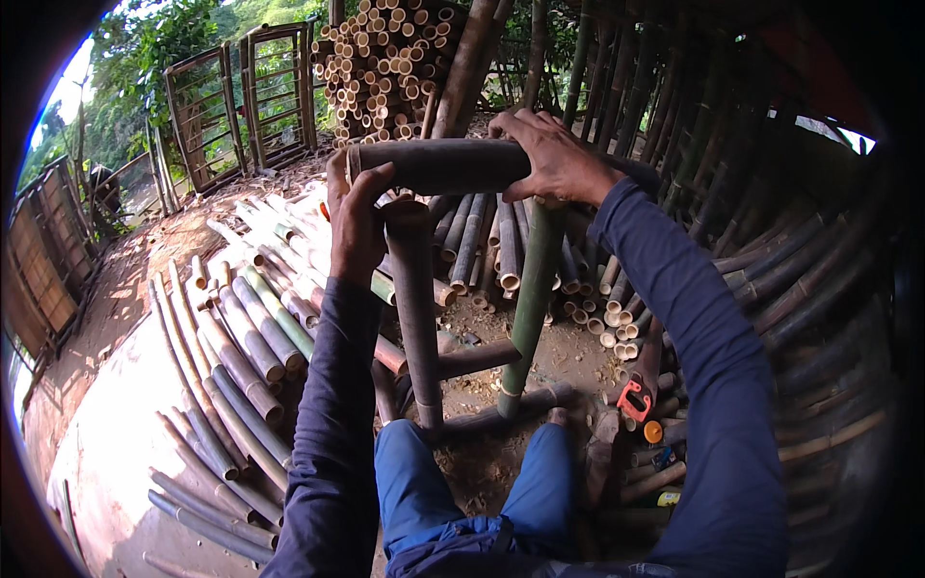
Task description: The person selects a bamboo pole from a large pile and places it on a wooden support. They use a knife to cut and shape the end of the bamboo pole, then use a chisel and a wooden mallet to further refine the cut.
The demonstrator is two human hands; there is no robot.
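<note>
A dark bamboo pole (445, 166) lies level across the top of my view, gripped in both hands. My left hand (358, 207) closes around its left end, thumb on the near side. My right hand (554, 159) wraps over it farther right, fingers on top. Below stands a bamboo frame: a dark upright post (414, 308), a green upright post (533, 299), a short crossbar (479, 359) between them and a base pole (482, 420) on the ground. I cannot tell whether the held pole touches the post tops.
Many cut bamboo poles (252, 385) lie on the ground at left. Dark cut lengths (469, 246) are piled behind the frame. A saw with an orange handle (636, 397) and an orange round thing (653, 432) are at right. Stacked bamboo (385, 67) stands at the back.
</note>
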